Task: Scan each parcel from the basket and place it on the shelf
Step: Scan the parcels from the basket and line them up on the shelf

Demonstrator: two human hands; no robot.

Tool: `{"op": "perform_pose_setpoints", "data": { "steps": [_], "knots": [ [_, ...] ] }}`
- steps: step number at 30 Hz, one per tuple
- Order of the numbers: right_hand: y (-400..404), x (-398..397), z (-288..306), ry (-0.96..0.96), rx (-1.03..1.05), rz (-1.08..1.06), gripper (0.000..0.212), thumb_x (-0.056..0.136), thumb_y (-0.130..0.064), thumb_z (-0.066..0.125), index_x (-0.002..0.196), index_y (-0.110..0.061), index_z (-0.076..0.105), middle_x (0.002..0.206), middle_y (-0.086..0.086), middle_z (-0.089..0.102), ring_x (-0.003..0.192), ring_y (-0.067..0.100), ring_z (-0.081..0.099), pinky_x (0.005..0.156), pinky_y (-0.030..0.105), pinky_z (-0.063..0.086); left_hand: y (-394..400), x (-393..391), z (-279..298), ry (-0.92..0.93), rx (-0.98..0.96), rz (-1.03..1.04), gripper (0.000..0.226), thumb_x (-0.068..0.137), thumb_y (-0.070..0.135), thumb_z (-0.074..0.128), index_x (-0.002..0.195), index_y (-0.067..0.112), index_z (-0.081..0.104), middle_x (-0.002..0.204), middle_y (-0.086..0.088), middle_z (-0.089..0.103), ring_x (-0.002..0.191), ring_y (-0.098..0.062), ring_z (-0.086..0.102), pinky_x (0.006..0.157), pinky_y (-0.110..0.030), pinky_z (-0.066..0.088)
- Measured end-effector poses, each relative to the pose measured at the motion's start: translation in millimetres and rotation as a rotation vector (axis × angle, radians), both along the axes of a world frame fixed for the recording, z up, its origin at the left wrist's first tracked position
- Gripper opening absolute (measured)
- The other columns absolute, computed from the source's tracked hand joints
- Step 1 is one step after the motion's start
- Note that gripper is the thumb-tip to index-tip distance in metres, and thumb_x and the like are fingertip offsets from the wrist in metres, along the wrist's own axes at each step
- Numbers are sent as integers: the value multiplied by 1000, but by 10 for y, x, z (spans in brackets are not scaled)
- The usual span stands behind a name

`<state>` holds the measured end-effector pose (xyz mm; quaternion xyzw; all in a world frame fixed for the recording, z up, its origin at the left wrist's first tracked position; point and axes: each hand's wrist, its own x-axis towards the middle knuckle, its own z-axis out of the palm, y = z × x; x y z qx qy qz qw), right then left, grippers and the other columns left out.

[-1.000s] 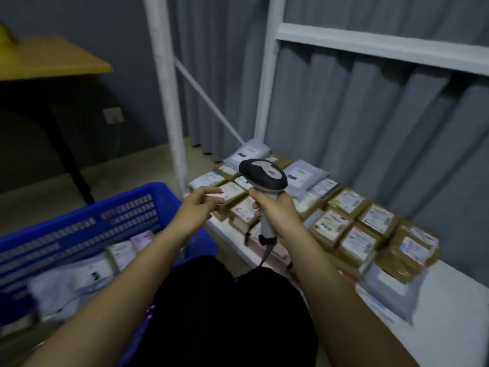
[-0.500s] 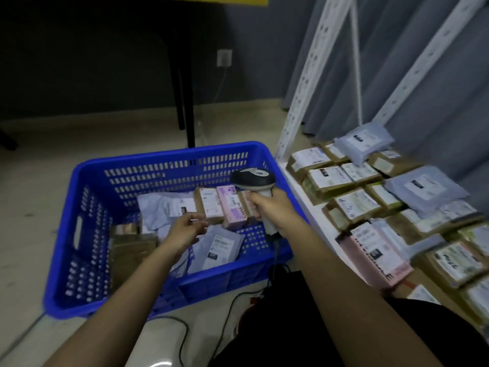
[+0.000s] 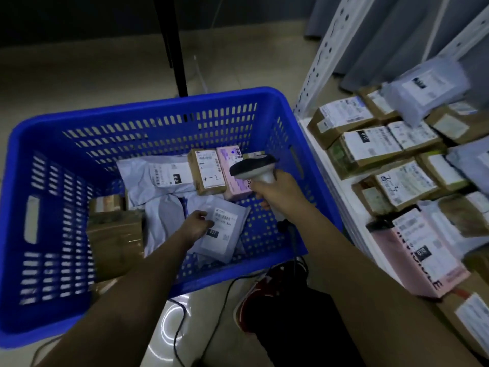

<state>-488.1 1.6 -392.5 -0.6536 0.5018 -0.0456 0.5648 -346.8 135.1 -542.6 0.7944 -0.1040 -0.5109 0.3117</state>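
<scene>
**Reaching for the next mailer in the basket**

My left hand (image 3: pixel 197 225) is down inside the blue basket (image 3: pixel 148 107), fingers curled onto the near-left edge of a grey poly mailer (image 3: pixel 225 235) that lies flat on the basket floor, label up. I cannot tell whether the fingers have actually closed under the edge or only rest on it. My right hand (image 3: pixel 277 192) is wrapped around the handle of the barcode scanner (image 3: pixel 252 168), its head hovering over the basket's right side, near the pink box (image 3: pixel 234 172) and the brown carton (image 3: pixel 207 172) standing at the back.

I judge the mailer light, limp and a bit slick, so it will likely sag and fold if lifted by one corner. Pinching along the edge beside the label should keep the barcode flat enough for the scanner. The shelf (image 3: pixel 333 181) on my right already carries many parcels, tightly packed.
</scene>
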Motion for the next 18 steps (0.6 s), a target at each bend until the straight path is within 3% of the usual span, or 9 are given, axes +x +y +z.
{"op": "perform_pose_setpoints", "data": {
  "steps": [1, 3, 6, 7, 11, 15, 18],
  "knots": [
    [-43, 37, -63, 12, 18, 3, 7, 89, -13, 64, 87, -11, 57, 72, 5, 60, 55, 12, 53, 47, 21, 46, -37, 10, -108, -32, 6, -36, 51, 92, 9, 60, 138, -2, 42, 134, -15, 49, 115, -31, 51, 81, -30, 41],
    [-117, 107, -188, 62, 66, 17, 8, 88, -14, 63, 89, -8, 58, 72, 7, 60, 55, 14, 54, 50, 24, 46, -83, 20, -276, -77, 25, -94, 44, 90, 6, 60, 131, -3, 46, 124, -7, 49, 118, -34, 50, 83, -31, 42],
    [-216, 163, -363, 118, 150, 26, 10, 89, -16, 61, 90, -6, 59, 72, 9, 61, 55, 15, 54, 49, 23, 46, -132, 99, -602, -65, 45, -253, 14, 88, 5, 63, 99, -3, 60, 95, -17, 62, 99, -40, 61, 82, -44, 52],
    [-247, 167, -401, 116, 178, 22, 10, 90, -16, 61, 87, -7, 60, 72, 8, 61, 54, 14, 54, 47, 21, 45, -144, 121, -715, -63, 74, -292, 16, 87, 7, 66, 97, -3, 59, 91, -18, 63, 96, -38, 62, 81, -44, 53],
    [-348, 169, -481, 78, 232, 14, 11, 91, -16, 61, 81, -12, 61, 70, 7, 61, 52, 13, 53, 47, 19, 45, -211, 122, -916, -165, 202, -346, 57, 85, 22, 70, 130, -3, 44, 123, -22, 58, 114, -35, 56, 93, -40, 48],
    [-357, 171, -497, 40, 240, 15, 8, 90, -15, 61, 85, -10, 62, 70, 9, 61, 52, 15, 52, 49, 24, 44, -287, 112, -857, -311, 253, -400, 40, 95, 28, 54, 121, -2, 55, 123, -23, 59, 114, -35, 56, 90, -37, 44],
    [-338, 154, -472, 30, 224, 4, 11, 91, -15, 61, 80, -10, 62, 69, 7, 60, 53, 15, 52, 51, 25, 44, -292, 128, -799, -331, 264, -421, 41, 99, 31, 44, 118, -2, 59, 123, -23, 60, 114, -36, 56, 94, -38, 45]
  ]
}}
